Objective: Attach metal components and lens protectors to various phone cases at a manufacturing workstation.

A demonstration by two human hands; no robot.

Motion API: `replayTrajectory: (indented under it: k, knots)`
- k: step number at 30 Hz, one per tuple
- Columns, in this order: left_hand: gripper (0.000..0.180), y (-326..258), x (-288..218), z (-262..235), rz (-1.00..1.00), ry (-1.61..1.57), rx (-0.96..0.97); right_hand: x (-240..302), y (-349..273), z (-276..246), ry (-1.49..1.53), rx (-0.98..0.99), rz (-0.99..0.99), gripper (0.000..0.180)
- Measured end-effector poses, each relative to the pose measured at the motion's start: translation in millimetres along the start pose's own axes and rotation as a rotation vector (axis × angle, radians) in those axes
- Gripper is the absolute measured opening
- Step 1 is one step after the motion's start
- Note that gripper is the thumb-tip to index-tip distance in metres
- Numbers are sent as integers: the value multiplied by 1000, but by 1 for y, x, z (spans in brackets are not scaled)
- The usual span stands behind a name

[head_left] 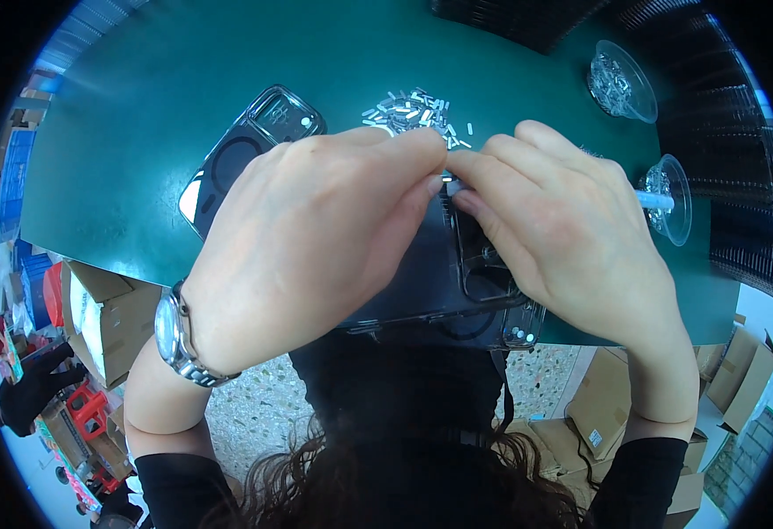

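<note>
Head view, looking down on a dark green table (pixel 139 176). Its near edge runs from about 9 o'clock across to 4 o'clock, bowed by the lens; below it lie speckled floor and cardboard boxes (pixel 108 322). Open green surface lies at 10 to 11 o'clock, left of the work. The right side is more crowded.

Left hand (pixel 316 238): enters from 7 o'clock, steel wristwatch (pixel 179 339) on the wrist. Fingers extended toward 2 o'clock, thumb and forefinger pinched together at the tips. Right hand (pixel 571 238): enters from 5 o'clock, fingers pointing toward 10 o'clock, also pinched. The two sets of fingertips meet just above frame centre, on something small and pale; too small to identify.

Directly under both hands, at the near table edge: a clear phone case (pixel 492 273) with dark frame, mostly covered by the palms; its lower corner shows at 5 o'clock of centre, overhanging the edge slightly. Whether either hand touches it cannot be told.

A second clear phone case (pixel 254 145) lies flat at 10 o'clock of the left hand, partly hidden by the knuckles.

A loose pile of small silver parts (pixel 413 110) sits at 12 o'clock, just beyond the fingertips.

Two clear plastic cups lie tipped at 2 to 3 o'clock: far cup (pixel 620 84) holding silver bits, near cup (pixel 668 198) just beside the right knuckles.
</note>
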State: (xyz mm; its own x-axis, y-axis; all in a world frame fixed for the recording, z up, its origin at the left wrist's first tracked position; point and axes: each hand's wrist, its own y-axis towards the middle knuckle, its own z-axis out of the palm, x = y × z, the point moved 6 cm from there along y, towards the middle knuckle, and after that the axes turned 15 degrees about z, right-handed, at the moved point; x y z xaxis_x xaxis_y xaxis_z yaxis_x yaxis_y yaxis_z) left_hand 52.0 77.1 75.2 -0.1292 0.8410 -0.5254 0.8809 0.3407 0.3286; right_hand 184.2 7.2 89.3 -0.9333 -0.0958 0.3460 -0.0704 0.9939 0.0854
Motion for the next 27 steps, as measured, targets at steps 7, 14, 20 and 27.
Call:
replayTrajectory:
  k: [7, 14, 20, 27]
  knots:
    - [7, -1, -7, -4, -33, 64, -33, -1, -2, 4, -11, -75, 40, 19]
    - [8, 1, -2, -15, -17, -184, -30, -15, 4, -17, 354, 17, 10, 22]
    - [11, 0, 7, -10, -127, -311, 81, -16, 15, -18, 385, 185, 170, 12]
    - [14, -3, 14, -3, -226, -467, 86, -20, 19, -17, 418, 363, 282, 17]
